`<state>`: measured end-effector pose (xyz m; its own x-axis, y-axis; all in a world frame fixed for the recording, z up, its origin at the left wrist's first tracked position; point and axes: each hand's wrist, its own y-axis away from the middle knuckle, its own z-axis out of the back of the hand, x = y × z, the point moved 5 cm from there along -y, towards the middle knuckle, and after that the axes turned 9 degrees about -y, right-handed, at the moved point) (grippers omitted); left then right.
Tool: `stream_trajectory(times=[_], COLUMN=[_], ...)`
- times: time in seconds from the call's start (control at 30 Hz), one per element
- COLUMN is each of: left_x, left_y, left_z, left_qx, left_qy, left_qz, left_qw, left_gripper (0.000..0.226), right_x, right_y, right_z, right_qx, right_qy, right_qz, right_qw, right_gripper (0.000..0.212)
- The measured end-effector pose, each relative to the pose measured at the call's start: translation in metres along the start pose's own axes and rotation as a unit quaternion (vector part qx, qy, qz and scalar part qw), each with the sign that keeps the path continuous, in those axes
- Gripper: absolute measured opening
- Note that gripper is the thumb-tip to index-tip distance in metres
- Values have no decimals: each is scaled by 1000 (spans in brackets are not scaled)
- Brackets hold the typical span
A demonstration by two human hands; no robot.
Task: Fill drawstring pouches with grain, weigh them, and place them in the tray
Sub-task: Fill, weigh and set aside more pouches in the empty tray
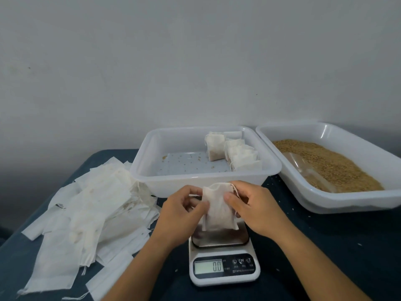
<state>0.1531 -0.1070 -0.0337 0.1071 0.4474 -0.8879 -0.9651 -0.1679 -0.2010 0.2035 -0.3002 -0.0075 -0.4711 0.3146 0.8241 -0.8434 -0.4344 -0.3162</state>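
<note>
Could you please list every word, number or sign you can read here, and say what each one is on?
"0.0": on the lit display of the kitchen scale.
Three button symbols beside the display: too blurred to read.
Small line of print under the buttons: too small to read.
Nothing else carries text.

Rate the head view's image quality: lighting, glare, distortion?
Head view: soft, even light; small glare streaks on the grain tray; wide-angle bending at the edges; scale display readable at 0.0; pouch and both hands slightly soft.
</note>
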Motion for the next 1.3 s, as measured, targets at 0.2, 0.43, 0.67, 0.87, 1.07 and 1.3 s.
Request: stream_trajectory(times=[0.2, 0.43, 0.67, 0.87, 1.07, 1.3], left_x=[6, 32, 62, 63, 63, 62], left_y=[-1, -13, -24, -24, -24, -24], left_z=[6, 21, 28, 16, 16, 15], left_qx=[-43, -100, -106, -63, -56, -46], left_qy=[-206, -151, -197, -281, -262, -270], left_qz=[1, 88, 126, 85, 89, 86], left_qw=[978, 979, 967, 954, 959, 958], left_gripper=[16, 10, 7, 10, 8, 8], right_x=[-15, -55, -92, -96, -94, -75], right_y=[-3, -14, -15, -18, -17, -16], right_z=[-3, 22, 18, 16, 15, 10], right_qx=[60, -64, -101, -98, -94, -75], right_qy=[34, -47, -2, 5, 0, -39], right_qz=[-47, -142, -184, -171, -164, -131], right_qw=[996, 987, 978, 980, 982, 988], right_gripper=[21, 25, 15, 14, 16, 26])
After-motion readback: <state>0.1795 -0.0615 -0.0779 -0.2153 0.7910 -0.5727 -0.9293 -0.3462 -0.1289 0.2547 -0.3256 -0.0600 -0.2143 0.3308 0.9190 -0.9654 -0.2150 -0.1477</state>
